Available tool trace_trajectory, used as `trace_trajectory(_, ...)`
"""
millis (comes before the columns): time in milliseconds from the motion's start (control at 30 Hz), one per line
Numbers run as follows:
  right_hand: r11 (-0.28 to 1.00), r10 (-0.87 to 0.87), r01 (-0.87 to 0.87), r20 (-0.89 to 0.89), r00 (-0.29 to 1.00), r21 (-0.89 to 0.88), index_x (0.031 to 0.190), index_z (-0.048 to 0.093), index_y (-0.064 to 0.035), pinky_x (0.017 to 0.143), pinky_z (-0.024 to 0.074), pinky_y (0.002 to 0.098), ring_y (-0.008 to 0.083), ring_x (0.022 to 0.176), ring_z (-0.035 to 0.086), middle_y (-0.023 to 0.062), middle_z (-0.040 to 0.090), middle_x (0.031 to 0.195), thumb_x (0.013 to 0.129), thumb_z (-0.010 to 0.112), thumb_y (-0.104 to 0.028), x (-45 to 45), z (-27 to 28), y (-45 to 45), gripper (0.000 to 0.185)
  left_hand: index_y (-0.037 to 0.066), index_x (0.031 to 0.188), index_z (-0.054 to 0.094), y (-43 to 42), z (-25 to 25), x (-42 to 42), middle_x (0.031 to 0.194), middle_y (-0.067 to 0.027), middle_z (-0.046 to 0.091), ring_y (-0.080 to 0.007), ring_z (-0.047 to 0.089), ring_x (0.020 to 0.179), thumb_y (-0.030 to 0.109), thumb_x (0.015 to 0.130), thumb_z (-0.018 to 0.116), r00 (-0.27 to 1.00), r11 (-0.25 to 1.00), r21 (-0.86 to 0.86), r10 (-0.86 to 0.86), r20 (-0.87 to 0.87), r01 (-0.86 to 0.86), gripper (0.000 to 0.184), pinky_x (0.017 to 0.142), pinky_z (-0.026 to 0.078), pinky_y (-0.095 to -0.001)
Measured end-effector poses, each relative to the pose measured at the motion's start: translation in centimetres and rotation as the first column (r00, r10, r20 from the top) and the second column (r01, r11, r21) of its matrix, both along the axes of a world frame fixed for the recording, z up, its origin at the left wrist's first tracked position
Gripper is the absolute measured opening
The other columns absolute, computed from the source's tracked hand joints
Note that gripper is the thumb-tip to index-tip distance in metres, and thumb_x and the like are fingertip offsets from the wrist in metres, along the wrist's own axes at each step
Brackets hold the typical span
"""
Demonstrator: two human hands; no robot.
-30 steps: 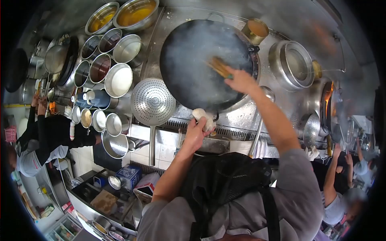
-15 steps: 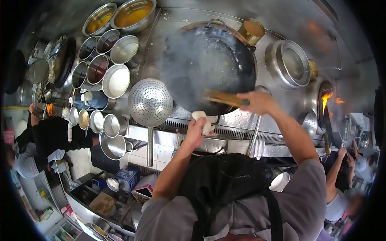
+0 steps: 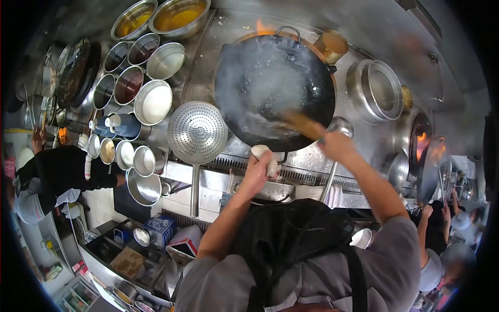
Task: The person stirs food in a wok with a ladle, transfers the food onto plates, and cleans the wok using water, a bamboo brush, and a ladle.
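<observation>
A large black wok (image 3: 260, 67) gives off smoke above the burner, tilted a little, with a wet, shiny inside. My left hand (image 3: 255, 174) is closed round a folded white cloth (image 3: 266, 158) at the wok's near handle. Over the near right part of the wok, my right hand (image 3: 337, 145) grips a bamboo brush (image 3: 304, 125), whose bristle end is blurred inside the wok. Just right of the wok lies a metal ladle (image 3: 340, 127). A perforated strainer (image 3: 197, 132) rests on the left.
Metal pots of sauces and a white seasoning (image 3: 154, 103) stand left, below two bowls of yellow liquid (image 3: 179, 14). A tin can (image 3: 331, 47) and stacked steel pots (image 3: 377, 88) are on the right. Co-workers (image 3: 62, 171) stand at both sides; flames burn at the right stove (image 3: 422, 143).
The brush has swept from the wok's middle to its near edge and slightly back in. The wok's tilt has changed, and a flame now shows behind its far rim.
</observation>
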State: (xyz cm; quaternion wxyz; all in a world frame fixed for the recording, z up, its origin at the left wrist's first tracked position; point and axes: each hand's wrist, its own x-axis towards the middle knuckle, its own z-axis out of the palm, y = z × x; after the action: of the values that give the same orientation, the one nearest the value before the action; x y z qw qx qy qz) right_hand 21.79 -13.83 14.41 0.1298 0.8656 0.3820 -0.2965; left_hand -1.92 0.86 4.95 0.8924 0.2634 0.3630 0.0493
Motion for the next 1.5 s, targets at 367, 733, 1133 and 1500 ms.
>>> trace_trajectory(367, 0.582, -0.332, 0.668, -0.614, 0.716, 0.464, 0.161, 0.033, -0.0109, 0.044, 0.0541, 0.0365, 0.0252, 0.053, 0.067, 0.0174, 0.068, 0.075, 0.097, 0.067, -0.030, -1.8, -6.3, 18.1, 0.075, 0.008, 0.124, 0.054, 1.4, -2.0, -0.7, 0.102, -0.0085, 0.067, -0.0200, 0.068, 0.076, 0.019, 0.101, 0.059, 0.991, 0.991, -0.066, -0.116, 0.067, 0.120, 0.026, 0.051, 0.051, -0.0321)
trace_trajectory(733, 0.976, -0.171, 0.200, -0.258, 0.951, 0.089, 0.155, 0.049, -0.0270, 0.098, 0.0530, 0.0414, 0.0394, 0.106, 0.069, 0.0221, 0.071, 0.122, 0.087, 0.072, -0.048, -0.1, 1.4, -0.9, 0.075, 0.007, 0.133, 0.048, 1.1, -1.0, -1.3, 0.116, -0.0130, 0.063, -0.0304, 0.068, 0.102, 0.025, 0.104, 0.061, 0.981, 0.982, 0.062, -0.171, -0.088, 0.177, 0.036, 0.072, 0.063, -0.0419)
trace_trajectory(1133, 0.109, -0.575, 0.833, -0.649, 0.498, 0.542, 0.163, 0.014, 0.0011, 0.051, 0.0511, 0.0301, 0.0151, 0.060, 0.062, 0.0103, 0.067, 0.093, 0.086, 0.084, -0.028, -21.0, -7.7, -16.0, 0.108, 0.005, 0.118, 0.052, 1.5, -4.9, 0.7, 0.110, -0.0140, 0.061, -0.0313, 0.069, 0.090, 0.014, 0.094, 0.066, 0.992, 0.980, 0.170, -0.117, 0.049, 0.107, 0.029, 0.070, 0.064, -0.0465)
trace_trajectory(1500, -0.041, -0.425, 0.856, -0.784, 0.452, 0.515, 0.164, 0.016, -0.0053, 0.050, 0.0490, 0.0306, 0.0129, 0.061, 0.059, 0.0102, 0.066, 0.093, 0.088, 0.080, -0.015, -22.2, -2.1, -21.5, 0.100, 0.009, 0.112, 0.054, -1.4, -3.2, -3.6, 0.096, -0.0055, 0.063, -0.0185, 0.064, 0.081, 0.009, 0.092, 0.064, 0.989, 0.900, 0.426, -0.133, 0.062, 0.094, 0.022, 0.061, 0.056, -0.0360)
